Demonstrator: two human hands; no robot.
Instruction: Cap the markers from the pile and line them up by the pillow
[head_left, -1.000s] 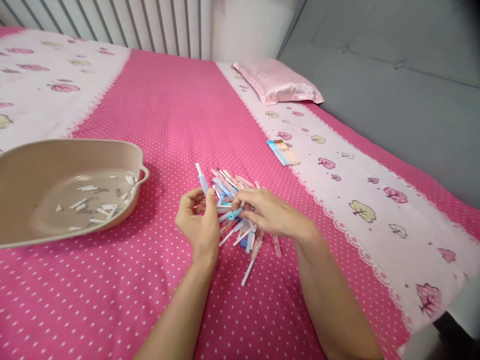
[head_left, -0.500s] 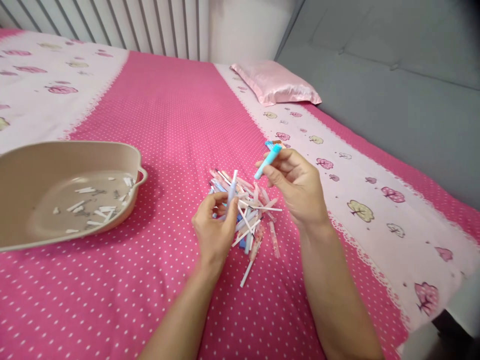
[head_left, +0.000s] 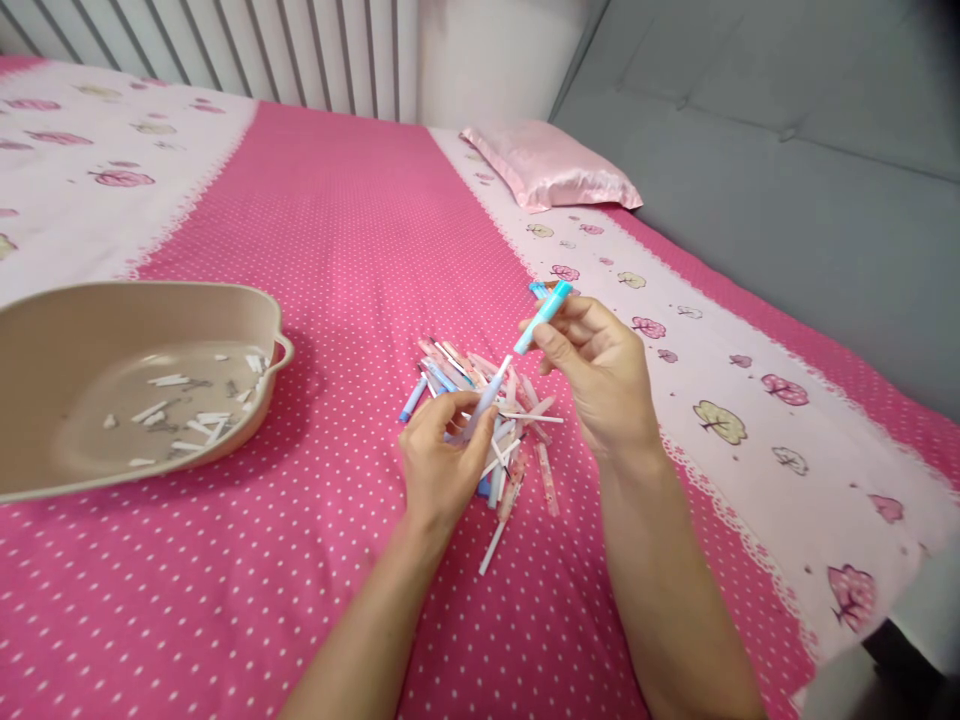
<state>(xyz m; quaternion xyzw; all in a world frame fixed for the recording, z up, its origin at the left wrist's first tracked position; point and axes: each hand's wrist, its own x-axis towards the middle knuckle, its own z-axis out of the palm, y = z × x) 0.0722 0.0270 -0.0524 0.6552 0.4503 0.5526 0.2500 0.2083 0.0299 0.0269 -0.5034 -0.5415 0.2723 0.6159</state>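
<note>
A heap of small pastel pens and loose white refills [head_left: 517, 440] lies on the pink dotted bedsheet [head_left: 337, 260]. My left hand [head_left: 442, 465] hovers over the heap's left side, fingers pinched on a pale lilac pen barrel [head_left: 486, 398] that points up and right. My right hand [head_left: 596, 370] is raised above the heap's right side. Its thumb and fingers grip a light blue pen cap [head_left: 543, 317], tilted, a short gap from the barrel's tip.
A beige plastic basin [head_left: 45, 340] with several white bits inside sits at the left. A neat row of pens [head_left: 538, 289] lies behind my right hand. A pink satin pillow [head_left: 551, 165] and a grey padded headboard [head_left: 787, 160] stand at the back right.
My right hand lifted the blue cap out of the heap up to the right. My left hand shifted right and tilted the lilac barrel towards the cap.
</note>
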